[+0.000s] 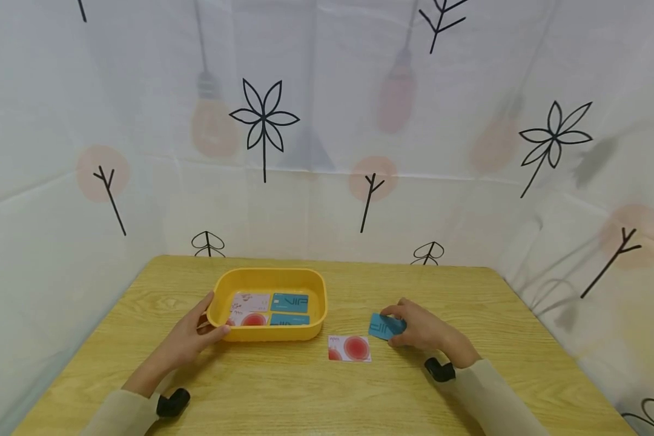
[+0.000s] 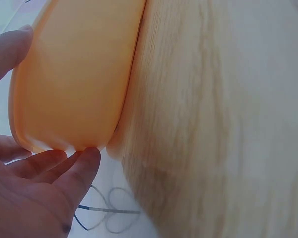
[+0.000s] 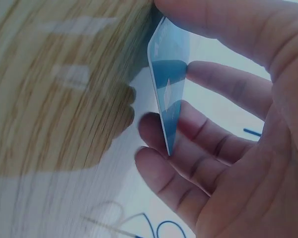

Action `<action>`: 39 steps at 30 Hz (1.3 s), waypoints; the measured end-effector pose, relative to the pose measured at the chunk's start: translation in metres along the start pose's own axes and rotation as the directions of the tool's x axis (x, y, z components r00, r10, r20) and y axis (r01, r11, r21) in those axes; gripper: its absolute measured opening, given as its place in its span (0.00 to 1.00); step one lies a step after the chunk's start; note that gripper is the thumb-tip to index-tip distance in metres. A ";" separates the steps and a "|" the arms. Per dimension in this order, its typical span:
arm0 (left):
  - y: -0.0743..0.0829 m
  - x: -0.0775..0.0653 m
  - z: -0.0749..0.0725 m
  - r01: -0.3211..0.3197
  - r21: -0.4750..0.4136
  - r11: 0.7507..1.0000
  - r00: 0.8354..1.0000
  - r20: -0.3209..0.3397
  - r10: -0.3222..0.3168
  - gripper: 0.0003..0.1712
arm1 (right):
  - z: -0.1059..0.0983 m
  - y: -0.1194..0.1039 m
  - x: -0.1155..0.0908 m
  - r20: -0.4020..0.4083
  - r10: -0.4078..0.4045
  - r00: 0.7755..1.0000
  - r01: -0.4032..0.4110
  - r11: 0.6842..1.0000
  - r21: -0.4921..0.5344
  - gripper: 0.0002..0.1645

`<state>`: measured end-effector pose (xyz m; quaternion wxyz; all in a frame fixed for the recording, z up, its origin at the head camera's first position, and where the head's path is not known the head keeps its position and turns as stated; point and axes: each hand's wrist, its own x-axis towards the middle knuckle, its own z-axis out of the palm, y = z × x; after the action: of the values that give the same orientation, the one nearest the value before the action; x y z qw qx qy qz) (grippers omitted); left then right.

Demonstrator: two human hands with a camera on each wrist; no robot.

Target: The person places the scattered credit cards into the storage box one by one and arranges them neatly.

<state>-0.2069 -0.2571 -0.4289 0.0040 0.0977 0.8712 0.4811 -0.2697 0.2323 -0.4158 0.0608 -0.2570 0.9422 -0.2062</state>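
My left hand (image 1: 182, 342) holds the left end of a yellow plastic tray (image 1: 272, 333), thumb at the front rim and fingers against the outer wall (image 2: 79, 74). Inside the tray lie two blue VIP cards (image 1: 290, 302) on the right, and a pink-patterned card (image 1: 252, 301) above a card with a red circle (image 1: 255, 319) on the left. Right of the tray, my right hand (image 1: 422, 327) pinches another blue VIP card (image 1: 383, 327) between thumb and fingers; the right wrist view shows this card (image 3: 170, 74) nearly edge-on. Its right part is hidden by the hand.
A white card with red circles (image 1: 349, 349) lies flat on the wooden table (image 1: 283, 393), between the tray and my right hand. Behind the table hangs a white cloth (image 1: 316, 212) printed with flowers and bulbs. Each wrist carries a black device (image 1: 173, 402).
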 end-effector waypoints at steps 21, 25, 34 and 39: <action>0.003 0.000 -0.001 -0.002 0.027 1.000 1.000 0.009 0.002 0.55 | 0.003 0.003 0.002 -0.003 -0.013 1.000 0.013 0.999 -0.031 0.35; 0.002 0.000 -0.001 0.001 0.024 1.000 1.000 0.010 -0.001 0.55 | 0.003 0.003 0.002 -0.011 -0.019 1.000 0.018 0.999 -0.036 0.35; 0.001 0.000 0.000 -0.016 0.009 1.000 1.000 0.013 0.015 0.55 | 0.005 0.003 0.002 -0.059 -0.016 0.998 0.012 0.998 -0.069 0.34; -0.001 0.000 0.000 0.013 0.003 1.000 1.000 0.003 -0.013 0.57 | 0.004 0.001 0.004 -0.103 -0.048 0.994 0.039 0.995 -0.088 0.34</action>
<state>-0.2070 -0.2571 -0.4296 0.0083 0.0925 0.8725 0.4798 -0.2728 0.2297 -0.4199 -0.0043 -0.2684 0.9463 -0.1801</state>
